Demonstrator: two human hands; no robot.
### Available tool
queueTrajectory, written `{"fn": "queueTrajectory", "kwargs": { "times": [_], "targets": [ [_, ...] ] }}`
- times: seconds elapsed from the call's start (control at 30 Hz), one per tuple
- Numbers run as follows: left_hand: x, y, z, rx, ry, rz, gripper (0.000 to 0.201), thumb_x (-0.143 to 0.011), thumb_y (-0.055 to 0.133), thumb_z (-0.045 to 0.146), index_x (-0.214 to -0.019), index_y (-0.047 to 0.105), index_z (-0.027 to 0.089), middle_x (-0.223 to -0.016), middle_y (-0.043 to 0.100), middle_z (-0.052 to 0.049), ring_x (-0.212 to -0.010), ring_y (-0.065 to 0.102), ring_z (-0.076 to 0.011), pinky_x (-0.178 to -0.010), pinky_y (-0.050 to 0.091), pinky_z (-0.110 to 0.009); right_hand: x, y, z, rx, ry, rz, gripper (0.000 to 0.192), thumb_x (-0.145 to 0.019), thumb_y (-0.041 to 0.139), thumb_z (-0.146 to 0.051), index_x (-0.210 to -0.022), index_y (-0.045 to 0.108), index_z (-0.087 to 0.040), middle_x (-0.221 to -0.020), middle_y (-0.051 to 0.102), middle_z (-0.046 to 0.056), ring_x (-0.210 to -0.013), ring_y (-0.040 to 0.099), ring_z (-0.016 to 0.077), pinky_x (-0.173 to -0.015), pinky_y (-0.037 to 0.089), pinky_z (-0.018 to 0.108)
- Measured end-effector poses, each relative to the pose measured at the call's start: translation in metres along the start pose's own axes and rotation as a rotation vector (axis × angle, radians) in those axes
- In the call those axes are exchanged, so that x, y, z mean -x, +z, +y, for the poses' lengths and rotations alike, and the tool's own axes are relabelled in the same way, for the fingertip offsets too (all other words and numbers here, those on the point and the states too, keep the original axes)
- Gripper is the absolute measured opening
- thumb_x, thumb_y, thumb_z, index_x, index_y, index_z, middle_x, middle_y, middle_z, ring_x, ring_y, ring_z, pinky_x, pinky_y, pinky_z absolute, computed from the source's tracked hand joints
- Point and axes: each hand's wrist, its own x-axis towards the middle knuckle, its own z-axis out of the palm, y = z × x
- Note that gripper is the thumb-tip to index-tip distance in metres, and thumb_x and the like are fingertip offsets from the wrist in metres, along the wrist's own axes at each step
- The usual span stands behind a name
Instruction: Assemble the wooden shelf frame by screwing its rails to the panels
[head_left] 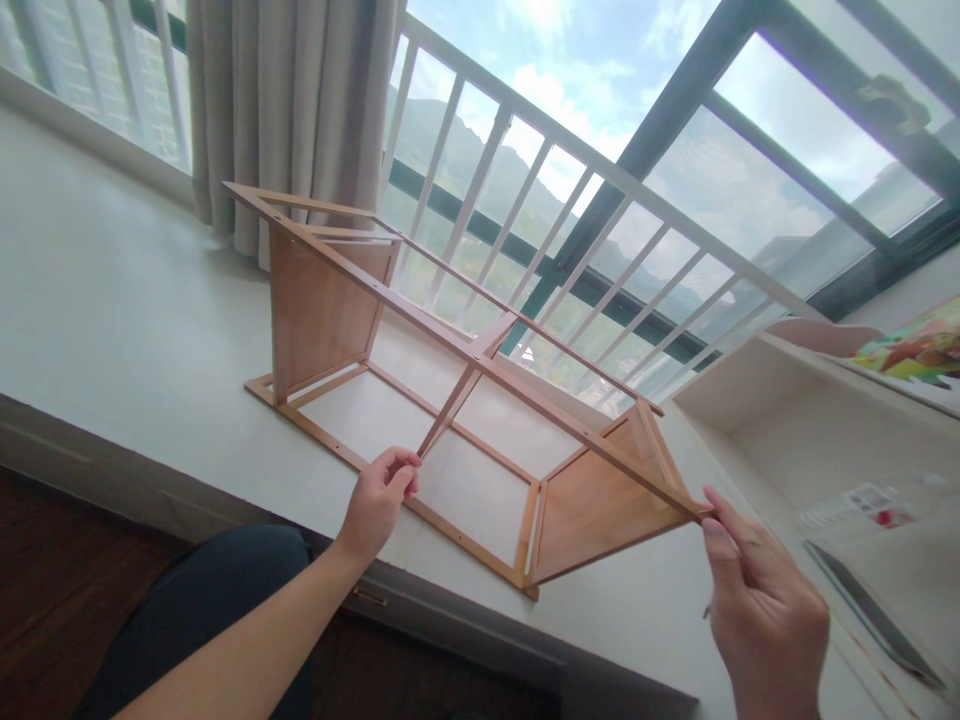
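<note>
A light-brown wooden shelf frame (424, 315) stands on the white ledge, with a solid panel at each end and thin rails along its top and bottom. My left hand (379, 505) pinches the lower edge of the thin wooden divider (454, 405), which hangs from the middle of the upper rails. My right hand (769, 590) has its thumb and fingertips on the right end of the near upper rail. A small dark tip (706, 612) shows below that hand; its kind cannot be made out. Screw holes dot the near upper rail.
Behind the frame runs a white railing (577, 150) before a window. A grey curtain (292, 110) hangs at the back left. A white open shelf unit (750, 400) stands at the right, with a dark flat device (874, 610) in it. The ledge (112, 320) drops off near my knee (217, 590).
</note>
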Motion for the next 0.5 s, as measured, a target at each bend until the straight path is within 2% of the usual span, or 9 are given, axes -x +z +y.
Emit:
{"fn": "queueTrajectory", "kwargs": {
  "times": [0.13,0.33,0.5],
  "targets": [
    [-0.0003,0.0003,-0.0006,0.015,-0.006,-0.011,0.016,-0.083,0.057,0.033,-0.088,0.06,0.018,-0.058,0.053,0.006,-0.057,0.048,-0.0102,-0.056,0.039,-0.022,0.002,0.0037,-0.0025,0.008,0.045,-0.01,0.045,-0.098,0.056,-0.044,-0.125,0.073,-0.01,-0.115,0.076,0.013,-0.09,0.07,0.0221,-0.081,0.049,0.029],
    [0.0,-0.0032,0.0002,0.022,-0.012,0.009,0.016,-0.083,0.057,0.032,-0.088,0.06,0.018,-0.057,0.053,0.006,-0.056,0.048,-0.0097,-0.056,0.038,-0.021,0.0052,0.0068,-0.0064,-0.031,0.116,-0.003,0.047,-0.097,0.057,-0.045,-0.127,0.072,-0.012,-0.119,0.074,0.012,-0.105,0.069,0.026,-0.093,0.047,0.031],
    [0.0018,-0.0067,0.0002,0.011,-0.017,0.039,0.016,-0.08,0.058,0.031,-0.086,0.061,0.017,-0.056,0.054,0.005,-0.054,0.048,-0.0097,-0.053,0.038,-0.021,0.0027,0.0062,-0.0075,-0.056,0.165,-0.008,0.045,-0.098,0.056,-0.046,-0.126,0.073,-0.015,-0.118,0.074,0.01,-0.106,0.068,0.0256,-0.094,0.046,0.031]
  ]
}}
